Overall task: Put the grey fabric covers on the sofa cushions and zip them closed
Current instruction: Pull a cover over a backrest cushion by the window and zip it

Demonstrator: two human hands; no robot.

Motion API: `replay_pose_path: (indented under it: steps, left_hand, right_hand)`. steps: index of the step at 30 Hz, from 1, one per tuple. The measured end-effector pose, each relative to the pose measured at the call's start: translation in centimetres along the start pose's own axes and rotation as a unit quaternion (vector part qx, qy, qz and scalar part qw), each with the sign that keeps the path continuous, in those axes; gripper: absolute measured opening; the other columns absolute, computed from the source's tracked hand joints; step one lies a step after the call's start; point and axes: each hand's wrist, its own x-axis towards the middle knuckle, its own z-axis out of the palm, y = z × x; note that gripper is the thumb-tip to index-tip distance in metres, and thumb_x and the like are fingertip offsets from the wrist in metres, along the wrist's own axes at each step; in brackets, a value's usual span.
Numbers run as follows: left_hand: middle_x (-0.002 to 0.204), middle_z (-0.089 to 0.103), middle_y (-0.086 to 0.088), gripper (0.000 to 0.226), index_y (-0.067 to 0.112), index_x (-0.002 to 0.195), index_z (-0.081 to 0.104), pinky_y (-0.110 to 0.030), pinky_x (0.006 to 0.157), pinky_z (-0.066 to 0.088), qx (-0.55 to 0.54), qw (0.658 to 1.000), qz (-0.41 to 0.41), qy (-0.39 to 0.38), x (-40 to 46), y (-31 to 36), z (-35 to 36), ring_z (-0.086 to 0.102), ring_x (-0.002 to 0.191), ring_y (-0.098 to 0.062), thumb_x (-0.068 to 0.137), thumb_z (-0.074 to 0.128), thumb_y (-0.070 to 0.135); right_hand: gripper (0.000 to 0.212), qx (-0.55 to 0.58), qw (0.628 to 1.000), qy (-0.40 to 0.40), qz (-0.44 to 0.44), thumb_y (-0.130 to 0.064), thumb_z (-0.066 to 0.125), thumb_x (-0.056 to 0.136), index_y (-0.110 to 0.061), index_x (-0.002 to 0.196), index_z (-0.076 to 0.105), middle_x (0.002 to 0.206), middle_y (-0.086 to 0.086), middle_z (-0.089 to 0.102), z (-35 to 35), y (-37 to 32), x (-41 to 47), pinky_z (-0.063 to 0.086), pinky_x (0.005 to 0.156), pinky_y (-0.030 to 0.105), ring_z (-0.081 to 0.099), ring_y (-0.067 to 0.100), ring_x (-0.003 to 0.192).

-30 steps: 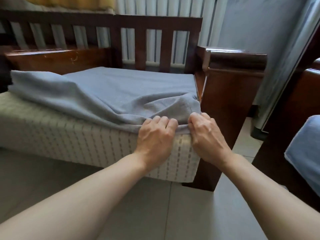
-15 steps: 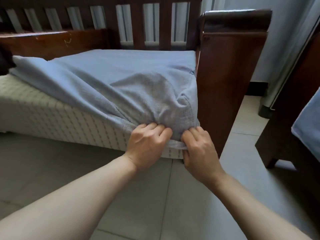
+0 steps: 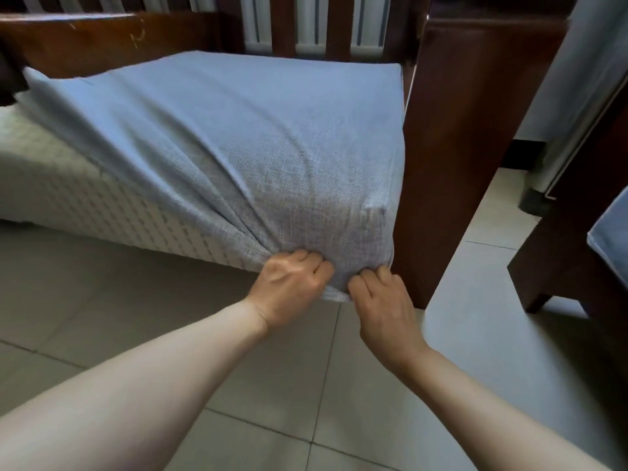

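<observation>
A grey fabric cover (image 3: 238, 130) lies over the top and front right corner of a white patterned sofa cushion (image 3: 85, 198) that rests in a dark wooden sofa frame. My left hand (image 3: 292, 287) and my right hand (image 3: 380, 300) sit side by side at the bottom of that front right corner, both gripping the cover's hem. The cloth is stretched tight from the corner, with folds running up to the left. The cushion's left front side is bare. No zip shows.
The sofa's wooden armrest panel (image 3: 452, 147) stands right beside the corner. Its slatted backrest (image 3: 339, 25) runs behind. Another wooden seat (image 3: 577, 249) with a grey-covered cushion (image 3: 611, 246) is at the right edge. Tiled floor (image 3: 339, 419) lies below.
Both hands have pulled the cover's hem down from the cushion's top edge to its bottom, so the front right corner is now covered. The view has dropped lower and closer.
</observation>
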Motion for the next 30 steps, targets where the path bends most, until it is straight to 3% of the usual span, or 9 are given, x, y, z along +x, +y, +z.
replay_pose_path:
  steps: [3,7,12,17,22,26,30]
  left_hand:
    - [0.055,0.054,-0.001,0.019,0.016,0.059,0.057,-0.022,0.038,0.036,-0.005,1.000,0.020,0.004,0.8,-0.8,-0.9,0.054,0.047,-0.021,0.071,0.044,0.009]
    - [0.063,0.057,-0.002,0.017,0.016,0.065,0.059,-0.025,0.042,0.039,0.024,0.998,0.049,0.010,0.6,-1.5,-1.2,0.056,0.054,-0.022,0.073,0.047,0.008]
    - [0.070,0.057,-0.003,0.015,0.016,0.070,0.059,-0.028,0.043,0.039,0.032,0.998,0.050,0.036,-0.7,-2.8,-0.9,0.055,0.059,-0.022,0.078,0.051,0.005]
    - [0.069,0.057,-0.003,0.020,0.015,0.067,0.060,-0.034,0.059,0.033,0.082,0.991,0.003,0.105,-2.3,-7.5,-1.6,0.053,0.066,-0.025,0.079,0.051,0.002]
    - [0.078,0.060,-0.001,0.019,0.017,0.071,0.061,-0.039,0.072,0.033,0.093,0.976,-0.058,0.187,-4.1,-12.1,-1.7,0.046,0.079,-0.023,0.074,0.055,-0.001]
    - [0.067,0.055,0.000,0.024,0.018,0.064,0.056,-0.035,0.061,0.035,0.070,0.977,-0.036,0.198,-4.2,-13.6,-1.5,0.050,0.066,-0.023,0.082,0.055,0.003]
    - [0.062,0.051,-0.003,0.018,0.017,0.062,0.054,-0.033,0.054,0.029,0.011,0.988,-0.031,0.149,-8.1,-14.0,-0.1,0.050,0.058,-0.025,0.071,0.062,0.002]
  right_hand:
    - [0.023,-0.019,0.999,0.026,0.014,0.001,0.037,0.077,-0.010,0.077,0.056,0.075,0.007,0.056,-1.0,-0.4,-0.5,0.030,0.058,0.032,0.049,0.026,0.069]
    - [0.046,-0.016,1.000,0.025,0.002,0.003,0.034,0.073,-0.004,0.102,0.069,0.099,0.009,0.066,-1.9,-0.7,-2.1,0.045,0.079,0.035,0.059,0.027,0.092]
    - [0.030,-0.060,0.997,0.046,-0.008,0.004,0.042,0.075,-0.006,0.086,0.068,0.086,0.009,0.063,-1.9,-1.9,0.0,0.040,0.083,0.038,0.058,0.030,0.079]
    - [0.039,-0.183,0.977,0.028,-0.102,-0.005,0.034,0.084,-0.003,0.107,0.065,0.099,0.013,0.063,-0.1,-3.2,1.4,0.034,0.095,0.042,0.048,0.029,0.098]
    - [0.030,-0.187,0.976,0.044,-0.100,-0.007,0.035,0.086,-0.006,0.098,0.063,0.082,0.010,0.057,2.0,-7.5,5.5,0.035,0.076,0.039,0.052,0.028,0.075]
    - [0.021,-0.153,0.981,0.086,-0.079,0.000,0.043,0.083,-0.011,0.072,0.057,0.065,0.008,0.054,3.0,-10.5,9.1,0.041,0.056,0.036,0.052,0.027,0.055]
    - [0.021,-0.129,0.986,0.054,-0.095,0.001,0.045,0.075,-0.013,0.063,0.052,0.058,0.006,0.050,3.9,-11.4,8.7,0.037,0.046,0.031,0.048,0.025,0.046]
